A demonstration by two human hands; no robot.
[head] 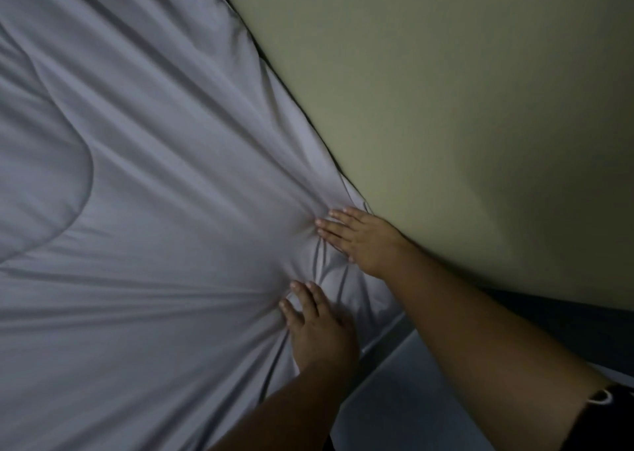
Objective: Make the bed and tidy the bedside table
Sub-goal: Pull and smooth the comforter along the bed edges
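Observation:
A grey bedsheet [144, 182] covers the bed and fills the left and middle of the head view. Long creases run across it and gather toward my hands. My right hand [360, 236] lies flat on the sheet beside the wall, fingers stretched out. My left hand [317, 327] presses flat on the sheet a little nearer to me, fingers spread. Between the two hands the cloth is bunched into small folds. Neither hand grips anything. The bedside table is out of view.
A pale green wall [463, 107] runs along the bed's right edge. A rounded grey fold or pillow shape [37, 182] bulges at the far left. A pale bed edge [404, 392] shows at the bottom, beneath my right arm.

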